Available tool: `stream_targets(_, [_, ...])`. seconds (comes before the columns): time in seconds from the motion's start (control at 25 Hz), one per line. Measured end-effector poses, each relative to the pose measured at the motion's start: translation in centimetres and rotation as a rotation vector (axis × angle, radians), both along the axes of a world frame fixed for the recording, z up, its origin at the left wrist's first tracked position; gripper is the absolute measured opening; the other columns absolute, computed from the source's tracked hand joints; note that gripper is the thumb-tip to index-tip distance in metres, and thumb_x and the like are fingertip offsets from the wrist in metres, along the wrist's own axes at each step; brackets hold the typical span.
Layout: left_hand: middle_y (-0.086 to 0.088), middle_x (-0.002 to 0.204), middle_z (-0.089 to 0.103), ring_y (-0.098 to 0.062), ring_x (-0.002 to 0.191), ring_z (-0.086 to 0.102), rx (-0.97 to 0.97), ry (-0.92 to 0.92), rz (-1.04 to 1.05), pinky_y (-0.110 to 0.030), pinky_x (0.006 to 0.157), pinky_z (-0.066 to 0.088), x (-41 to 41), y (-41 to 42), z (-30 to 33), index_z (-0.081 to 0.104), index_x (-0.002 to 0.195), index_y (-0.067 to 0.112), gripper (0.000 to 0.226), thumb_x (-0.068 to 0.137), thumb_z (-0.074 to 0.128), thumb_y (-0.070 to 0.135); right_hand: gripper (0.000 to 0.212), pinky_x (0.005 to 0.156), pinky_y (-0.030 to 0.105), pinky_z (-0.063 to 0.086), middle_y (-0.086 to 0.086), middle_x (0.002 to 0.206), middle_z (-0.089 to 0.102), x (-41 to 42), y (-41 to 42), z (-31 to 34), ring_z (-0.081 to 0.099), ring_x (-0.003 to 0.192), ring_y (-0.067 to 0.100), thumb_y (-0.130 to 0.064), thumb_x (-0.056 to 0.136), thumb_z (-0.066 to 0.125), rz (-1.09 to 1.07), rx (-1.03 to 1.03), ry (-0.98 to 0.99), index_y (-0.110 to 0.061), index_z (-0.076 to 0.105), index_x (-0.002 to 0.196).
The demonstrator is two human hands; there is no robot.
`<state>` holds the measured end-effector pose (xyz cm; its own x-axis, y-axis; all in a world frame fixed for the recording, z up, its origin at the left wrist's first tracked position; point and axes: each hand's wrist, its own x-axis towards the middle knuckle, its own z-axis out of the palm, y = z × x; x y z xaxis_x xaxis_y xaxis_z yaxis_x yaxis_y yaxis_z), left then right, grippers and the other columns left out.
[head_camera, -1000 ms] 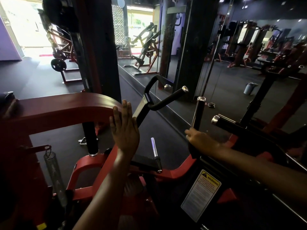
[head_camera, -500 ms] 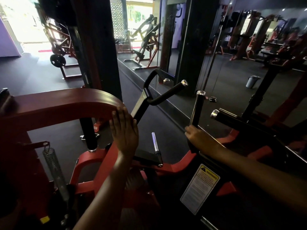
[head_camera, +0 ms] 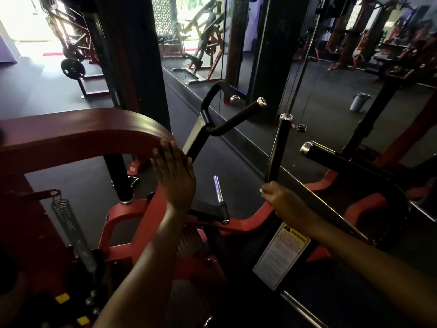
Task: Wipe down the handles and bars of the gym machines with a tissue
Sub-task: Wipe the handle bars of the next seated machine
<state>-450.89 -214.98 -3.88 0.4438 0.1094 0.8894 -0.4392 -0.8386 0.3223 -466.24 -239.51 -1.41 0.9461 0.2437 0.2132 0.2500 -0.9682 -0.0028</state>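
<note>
At the far left a coiled metal spring [head_camera: 71, 230] hangs from a hook on the red machine frame [head_camera: 123, 218]; above it a broad red curved arm [head_camera: 82, 136] sweeps rightward. The left hand [head_camera: 176, 178] lies flat against the end of that arm, fingers straight and held together, fingertips touching the red edge; whether a tissue sits under the palm cannot be told. Just right of it a black bent handle [head_camera: 234, 119] with a chrome cap rises toward the mirror, and lower down a short chrome peg [head_camera: 218, 189] stands up from the frame. Further right an upright black handle bar [head_camera: 277, 147], chrome-capped, stands tilted slightly; the right hand [head_camera: 283, 201] is curled round its lower end, gripping it, with a small pale scrap showing at the fingers, too small to tell as tissue. Below the wrist a white warning label [head_camera: 279, 256] is stuck on the dark panel; at the right another black chrome-capped bar [head_camera: 331, 157] lies angled.
</note>
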Motion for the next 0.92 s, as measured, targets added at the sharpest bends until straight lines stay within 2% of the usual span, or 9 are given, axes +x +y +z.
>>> stream_targets(0.08, [-0.006, 0.159, -0.021, -0.027, 0.147, -0.014, 0.013, 0.006, 0.029, -0.047, 0.118, 0.01, 0.0, -0.1, 0.3, -0.009, 0.152, 0.011, 0.066, 0.104, 0.03, 0.034, 0.016, 0.079, 0.021, 0.05, 0.004, 0.1, 0.057, 0.1, -0.1, 0.9, 0.058, 0.088, 0.014, 0.002, 0.087, 0.053, -0.095, 0.234, 0.015, -0.007, 0.065, 0.092])
stream_targets(0.2, [-0.011, 0.161, -0.009, -0.029, 0.148, -0.008, 0.035, 0.063, 0.074, -0.05, 0.118, 0.007, -1.2, -0.4, 1.1, -0.005, 0.153, 0.011, 0.068, 0.103, 0.036, 0.031, 0.015, 0.081, 0.017, 0.044, 0.011, 0.101, 0.055, 4.6, 0.1, 3.8, 0.053, 0.091, 0.014, 0.001, 0.09, 0.05, -0.316, 0.421, -0.232, 0.0, 0.064, 0.095])
stream_targets(0.32, [-0.021, 0.157, 0.02, -0.031, 0.147, 0.009, -0.046, 0.09, 0.073, -0.05, 0.117, 0.003, -3.0, -0.8, 2.2, 0.013, 0.152, 0.005, 0.063, 0.1, 0.042, 0.026, 0.016, 0.084, 0.039, 0.05, 0.019, 0.107, 0.054, 5.7, 0.2, 3.4, 0.056, 0.098, 0.032, 0.003, 0.091, 0.048, -0.358, 0.274, -0.257, 0.005, 0.061, 0.1])
stream_targets(0.36, [-0.023, 0.155, 0.022, -0.032, 0.146, 0.01, -0.07, 0.082, 0.078, -0.05, 0.117, 0.003, -3.0, -0.6, 3.2, 0.018, 0.151, 0.003, 0.061, 0.1, 0.043, 0.025, 0.02, 0.088, 0.04, 0.049, 0.019, 0.112, 0.054, 4.9, 0.3, 2.4, 0.055, 0.103, 0.033, 0.005, 0.09, 0.049, -0.352, 0.224, -0.205, 0.005, 0.06, 0.105])
stream_targets(0.52, [-0.023, 0.155, 0.022, -0.038, 0.144, 0.012, -0.053, 0.071, 0.147, -0.045, 0.119, 0.0, -1.3, 0.3, 6.6, 0.022, 0.15, 0.003, 0.062, 0.099, 0.042, 0.033, 0.027, 0.09, 0.03, 0.048, 0.011, 0.115, 0.053, 2.2, 1.6, 0.7, 0.053, 0.106, 0.026, 0.007, 0.082, 0.057, -0.23, 0.133, -0.102, 0.0, 0.063, 0.108])
stream_targets(0.64, [-0.022, 0.152, 0.029, -0.039, 0.141, 0.015, 0.012, 0.024, 0.216, -0.044, 0.118, 0.002, -0.4, 0.2, 6.2, 0.023, 0.149, 0.003, 0.063, 0.099, 0.04, 0.036, 0.02, 0.083, 0.037, 0.048, 0.015, 0.103, 0.056, 6.4, 0.4, 3.6, 0.053, 0.099, 0.03, 0.008, 0.086, 0.05, -0.348, 0.176, -0.258, 0.003, 0.066, 0.097])
stream_targets(0.72, [-0.021, 0.152, 0.03, -0.038, 0.141, 0.016, 0.032, 0.008, 0.223, -0.042, 0.118, -0.001, -0.3, 0.3, 6.0, 0.024, 0.149, 0.003, 0.062, 0.098, 0.043, 0.034, 0.017, 0.078, 0.039, 0.05, 0.016, 0.099, 0.057, 7.6, -0.2, 4.3, 0.054, 0.098, 0.031, 0.008, 0.086, 0.05, -0.363, 0.087, -0.295, 0.003, 0.066, 0.087])
stream_targets(0.8, [-0.02, 0.151, 0.031, -0.038, 0.14, 0.017, 0.061, -0.012, 0.242, -0.041, 0.118, -0.003, -0.1, 0.4, 6.0, 0.026, 0.148, 0.003, 0.063, 0.096, 0.049, 0.031, 0.016, 0.072, 0.037, 0.054, 0.014, 0.095, 0.058, 6.2, 0.4, 2.6, 0.058, 0.091, 0.03, 0.014, 0.077, 0.056, -0.287, -0.015, -0.26, 0.0, 0.065, 0.08])
stream_targets(0.92, [-0.018, 0.151, 0.032, -0.037, 0.14, 0.017, 0.072, -0.03, 0.275, -0.04, 0.118, -0.004, -0.1, 0.4, 5.8, 0.026, 0.148, 0.004, 0.063, 0.096, 0.052, 0.029, 0.024, 0.067, 0.029, 0.055, 0.007, 0.088, 0.058, 0.7, 1.4, -1.0, 0.06, 0.078, 0.02, 0.017, 0.071, 0.057, -0.083, 0.05, -0.127, -0.003, 0.066, 0.081])
